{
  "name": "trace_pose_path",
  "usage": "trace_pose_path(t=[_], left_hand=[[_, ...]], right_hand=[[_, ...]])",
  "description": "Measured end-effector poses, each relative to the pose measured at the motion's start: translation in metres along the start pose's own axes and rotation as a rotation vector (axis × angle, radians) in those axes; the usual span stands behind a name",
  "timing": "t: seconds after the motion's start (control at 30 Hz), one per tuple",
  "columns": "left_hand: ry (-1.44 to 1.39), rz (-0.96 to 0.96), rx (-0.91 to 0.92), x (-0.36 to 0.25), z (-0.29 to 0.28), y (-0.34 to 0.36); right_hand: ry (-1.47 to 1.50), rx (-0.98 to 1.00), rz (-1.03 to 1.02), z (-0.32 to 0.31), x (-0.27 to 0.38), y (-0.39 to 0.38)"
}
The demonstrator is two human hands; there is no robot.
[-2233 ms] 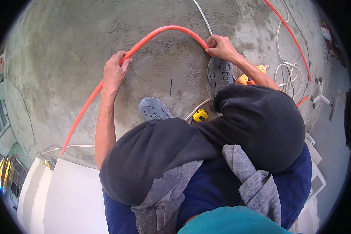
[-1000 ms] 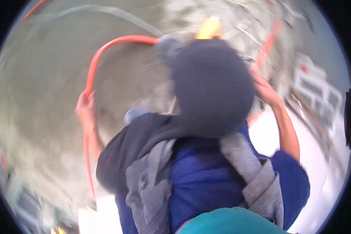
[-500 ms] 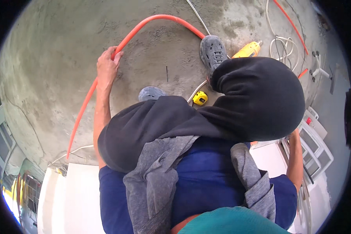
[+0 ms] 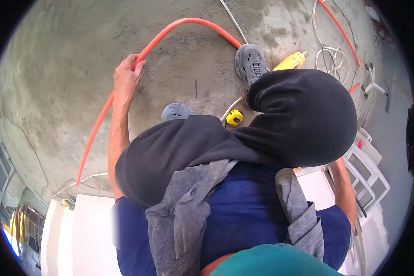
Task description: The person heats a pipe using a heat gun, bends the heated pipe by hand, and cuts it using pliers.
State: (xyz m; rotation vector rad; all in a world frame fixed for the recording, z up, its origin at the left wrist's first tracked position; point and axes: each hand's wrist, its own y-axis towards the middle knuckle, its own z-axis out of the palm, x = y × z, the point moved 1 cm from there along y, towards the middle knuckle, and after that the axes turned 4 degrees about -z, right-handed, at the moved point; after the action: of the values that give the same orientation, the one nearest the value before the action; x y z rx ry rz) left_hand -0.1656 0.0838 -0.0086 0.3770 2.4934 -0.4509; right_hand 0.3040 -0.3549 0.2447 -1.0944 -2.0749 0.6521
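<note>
The left hand (image 4: 128, 73) is up at ten o'clock, with its fingers curled around a long orange tube (image 4: 188, 20). The right hand is hidden behind the dark right knee (image 4: 308, 117), so I cannot tell what it is doing; only the right arm (image 4: 345, 193) shows, at four o'clock. The tube bends like a rainbow over the rough grey floor (image 4: 78, 60). One end points down at about eight o'clock. From there it goes up through the left hand, over the top near twelve, and down to the toe of the right shoe (image 4: 250, 64) at one o'clock. I cannot tell if it goes under that toe. Inside the bend, a thin dark stick (image 4: 196, 89) lies near twelve. The left shoe (image 4: 177, 112) pokes out between ten and eleven, just past the left knee (image 4: 170, 158). A small yellow tape measure (image 4: 234, 118) sits at two o'clock, between the legs. A yellow tool (image 4: 289, 61) is beside the right shoe, partly hidden by the knee. Farther out at two are some loops of white cord (image 4: 324, 48) and a straight orange piece (image 4: 342, 33). A big white board (image 4: 94, 230) is near eight o'clock.
</note>
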Motion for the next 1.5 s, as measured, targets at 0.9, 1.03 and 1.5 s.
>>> trace_pose_path(t=[0.9,1.03,1.5], left_hand=[[-0.123,-0.041,0.036,0.000,0.001,-0.003],[-0.067,0.007,0.009,0.009,0.004,-0.001],[-0.056,-0.067,0.061,-0.012,-0.008,-0.003]], right_hand=[[0.185,-0.012,0.206,-0.003,-0.001,-0.037],[-0.020,-0.176,-0.070,-0.052,0.005,0.000],[0.301,0.201,-0.769,0.140,0.238,0.286]])
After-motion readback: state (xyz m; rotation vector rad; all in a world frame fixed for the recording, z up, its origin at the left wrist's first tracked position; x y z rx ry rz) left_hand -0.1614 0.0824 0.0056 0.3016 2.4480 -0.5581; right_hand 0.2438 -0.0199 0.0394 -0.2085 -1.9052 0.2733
